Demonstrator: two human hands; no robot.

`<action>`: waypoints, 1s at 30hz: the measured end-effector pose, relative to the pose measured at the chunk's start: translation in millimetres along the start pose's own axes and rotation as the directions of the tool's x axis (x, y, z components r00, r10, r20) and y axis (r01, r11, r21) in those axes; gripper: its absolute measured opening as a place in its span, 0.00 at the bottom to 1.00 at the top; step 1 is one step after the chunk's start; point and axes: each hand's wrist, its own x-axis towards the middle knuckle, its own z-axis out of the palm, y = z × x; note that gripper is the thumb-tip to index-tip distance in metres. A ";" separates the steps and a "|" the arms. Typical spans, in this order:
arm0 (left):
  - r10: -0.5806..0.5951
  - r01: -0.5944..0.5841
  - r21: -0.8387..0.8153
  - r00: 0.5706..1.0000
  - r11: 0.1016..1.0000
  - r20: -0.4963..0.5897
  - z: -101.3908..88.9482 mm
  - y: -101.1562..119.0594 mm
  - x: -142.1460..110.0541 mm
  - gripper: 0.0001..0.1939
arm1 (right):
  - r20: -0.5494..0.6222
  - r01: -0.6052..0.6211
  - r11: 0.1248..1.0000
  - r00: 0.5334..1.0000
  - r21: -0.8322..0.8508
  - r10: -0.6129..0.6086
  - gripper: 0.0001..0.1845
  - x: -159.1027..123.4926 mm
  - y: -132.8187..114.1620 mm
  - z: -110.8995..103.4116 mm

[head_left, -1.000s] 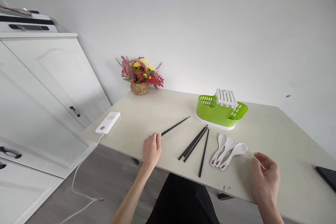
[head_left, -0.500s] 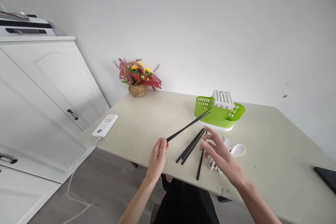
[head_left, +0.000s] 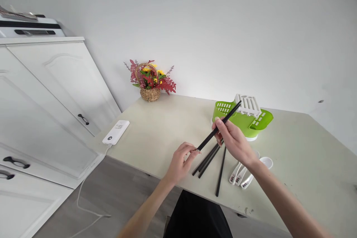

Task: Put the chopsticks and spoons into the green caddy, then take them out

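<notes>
Both hands are on a pair of black chopsticks (head_left: 208, 139), held slanting up to the right above the table. My left hand (head_left: 182, 160) pinches their lower end between thumb and fingers. Higher up, my right hand (head_left: 231, 137) is closed around them, thumb on top. Several loose chopsticks (head_left: 208, 161) lie beneath the hands, and a single chopstick (head_left: 221, 173) lies apart to their right. White spoons (head_left: 247, 180) rest beside it, partly hidden by my right forearm. Behind my right hand stands a green utensil holder (head_left: 245, 121) with a white slotted top (head_left: 247, 105).
On the table's (head_left: 167, 126) far left corner is a wicker basket of flowers (head_left: 150, 93). A white power bank (head_left: 116, 132) lies at the left edge, its cable (head_left: 80, 189) hanging to the floor. White cabinets (head_left: 55, 100) stand at left, and a wall rises behind the table.
My right hand has moved up and left from above the spoons and closed on the chopsticks. My left hand has shifted slightly right with their lower end. The view has turned slightly.
</notes>
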 end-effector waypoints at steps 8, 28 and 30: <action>-0.010 0.016 -0.054 0.993 0.998 0.114 -8.8 -9.8 31.9 0.14 | 0.238 0.228 0.942 0.956 -0.247 -0.169 0.24 20.3 -3.9 2.9; 0.014 0.002 -0.083 0.980 0.997 0.197 2.5 -38.7 51.7 0.15 | 0.358 0.342 0.895 0.904 -0.284 -0.232 0.19 20.2 36.8 4.7; 0.022 -0.004 -0.084 0.977 0.996 0.211 3.4 -40.5 50.9 0.13 | 0.350 0.325 0.896 0.912 -0.303 -0.212 0.20 17.5 38.1 3.1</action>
